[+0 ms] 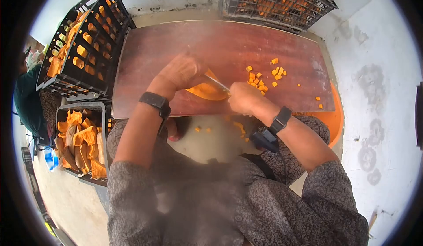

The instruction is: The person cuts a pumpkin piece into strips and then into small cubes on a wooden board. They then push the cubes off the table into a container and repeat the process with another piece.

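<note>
My right hand (pixel 247 98) is wrapped round the handle of a knife, whose thin blade (pixel 217 82) points up and left across an orange piece of pumpkin (pixel 206 91). The pumpkin lies near the front edge of the reddish-brown table (pixel 154 47). My left hand (pixel 183 71) grips the pumpkin from its left side, fingers curled over it and partly blurred. Small pumpkin cubes (pixel 257 82) lie scattered on the table to the right of the knife.
A black crate (pixel 88 47) of pumpkin pieces stands left of the table, above a lower bin (pixel 83 142) of cut pumpkin. Black crates (pixel 282 3) are stacked at the back. An orange tub (pixel 337 113) sits at right. A person in dark green (pixel 28 100) is far left.
</note>
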### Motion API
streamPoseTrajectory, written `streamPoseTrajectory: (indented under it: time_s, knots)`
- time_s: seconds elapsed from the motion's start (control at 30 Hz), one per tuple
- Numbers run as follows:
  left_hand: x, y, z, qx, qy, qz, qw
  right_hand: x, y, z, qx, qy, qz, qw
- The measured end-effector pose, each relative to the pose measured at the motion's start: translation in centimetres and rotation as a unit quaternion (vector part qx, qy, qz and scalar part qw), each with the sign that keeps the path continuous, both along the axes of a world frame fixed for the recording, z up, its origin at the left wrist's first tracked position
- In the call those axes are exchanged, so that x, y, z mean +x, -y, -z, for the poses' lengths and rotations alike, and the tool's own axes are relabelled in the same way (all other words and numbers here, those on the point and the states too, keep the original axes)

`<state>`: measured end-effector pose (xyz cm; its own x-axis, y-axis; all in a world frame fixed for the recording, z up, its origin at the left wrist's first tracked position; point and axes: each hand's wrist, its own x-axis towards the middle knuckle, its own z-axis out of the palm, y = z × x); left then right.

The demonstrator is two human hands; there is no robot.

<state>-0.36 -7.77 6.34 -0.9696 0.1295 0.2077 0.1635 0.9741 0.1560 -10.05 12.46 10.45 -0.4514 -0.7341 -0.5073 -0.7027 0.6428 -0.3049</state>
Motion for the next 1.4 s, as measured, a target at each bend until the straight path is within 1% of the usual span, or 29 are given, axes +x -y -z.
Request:
streamPoseTrajectory:
  time_s: [0.07,0.13,0.17,0.23,0.27,0.33,0.37,0.43,0.47,0.53,0.57,0.63,0.67,0.73,0.77,0.83,0.87,0.93,0.97,1.03,1.07,1.13,1.23,1.27,1.33,1.4]
  knots:
    - [-0.1,0.1,0.0,-0.018,-0.008,-0.004,1.0,-0.3,0.2,0.1,0.004,0.011,0.006,1.0]
    - [0.0,0.0,0.0,0.021,-0.084,0.026,0.996,-0.3,0.2,0.1,0.033,0.011,0.016,0.999]
    - [0.0,-0.1,0.0,0.023,-0.08,0.027,0.996,-0.4,0.0,0.8,0.035,0.015,0.017,0.999]
    - [0.0,-0.3,-1.1,-0.014,0.043,-0.01,0.999,-0.6,-0.1,2.0,-0.016,-0.019,-0.026,0.999]
    - [0.1,-0.3,-1.5,-0.015,0.045,-0.011,0.999,-0.9,0.0,2.2,-0.016,-0.017,-0.027,0.999]
    - [0.7,-0.5,-1.7,0.009,-0.064,-0.002,0.998,-1.1,0.0,2.1,0.0,-0.003,-0.026,1.0]
    - [1.1,-0.5,-1.4,0.012,-0.06,-0.001,0.998,-1.1,-0.1,2.4,0.003,0.0,-0.025,1.0]
    - [2.4,0.2,-0.9,0.035,-0.095,-0.113,0.988,-1.1,-0.4,2.8,-0.033,-0.012,-0.031,0.999]
    - [2.7,0.5,-0.5,0.035,-0.094,-0.115,0.988,-1.1,-0.3,2.6,-0.032,-0.01,-0.032,0.999]
    - [3.2,0.7,-0.2,0.127,-0.068,-0.233,0.962,-1.1,0.1,2.1,0.011,0.006,-0.037,0.999]
    - [3.4,0.7,0.0,0.127,-0.068,-0.236,0.961,-1.2,0.2,2.1,0.011,0.007,-0.04,0.999]
    - [3.3,-0.2,-0.7,0.102,-0.113,-0.207,0.967,-1.2,-0.1,2.2,-0.002,0.013,-0.03,0.999]
    - [3.0,-0.5,-0.8,0.102,-0.113,-0.209,0.966,-1.2,-0.3,2.3,-0.001,0.013,-0.032,0.999]
    - [2.4,-1.3,-0.8,0.086,-0.114,-0.146,0.979,-1.1,-0.6,2.9,-0.02,0.005,-0.035,0.999]
    - [2.0,-1.7,-0.7,0.089,-0.111,-0.147,0.979,-1.0,-0.6,3.1,-0.017,0.007,-0.036,0.999]
    - [0.8,-2.1,-0.3,0.035,-0.147,-0.13,0.98,-1.1,-0.4,3.5,-0.004,0.007,-0.019,1.0]
    - [0.2,-2.3,-0.1,0.037,-0.146,-0.13,0.98,-1.0,-0.5,3.6,-0.002,0.007,-0.018,1.0]
    - [-1.0,-2.4,0.4,0.057,-0.123,-0.189,0.973,-1.0,-0.6,3.8,-0.008,-0.003,-0.021,1.0]
    - [-1.4,-2.5,0.7,0.058,-0.123,-0.189,0.973,-1.1,-0.6,4.0,-0.007,-0.002,-0.021,1.0]
    - [-1.9,-2.8,0.9,0.123,-0.098,-0.255,0.954,-1.1,-0.8,4.6,-0.023,-0.006,-0.023,0.999]
    - [-2.2,-3.1,1.1,0.126,-0.094,-0.257,0.954,-1.2,-0.8,4.7,-0.02,-0.003,-0.024,1.0]
    - [-2.7,-3.5,0.7,0.148,-0.036,-0.348,0.925,-1.2,-0.7,4.7,-0.032,-0.003,-0.011,0.999]
    - [-2.9,-3.6,1.8,0.147,-0.05,-0.373,0.915,-1.2,-0.3,5.0,0.013,-0.001,-0.014,1.0]
    - [-3.2,-3.4,2.2,0.15,-0.048,-0.373,0.914,-1.4,-0.1,5.0,0.016,0.0,-0.015,1.0]
    - [-3.7,-3.4,2.6,0.102,-0.052,-0.385,0.916,-1.6,-0.3,5.1,-0.001,0.005,-0.006,1.0]
    - [-4.0,-3.4,2.8,0.1,-0.039,-0.389,0.915,-1.8,-0.2,5.0,0.001,0.007,-0.008,1.0]
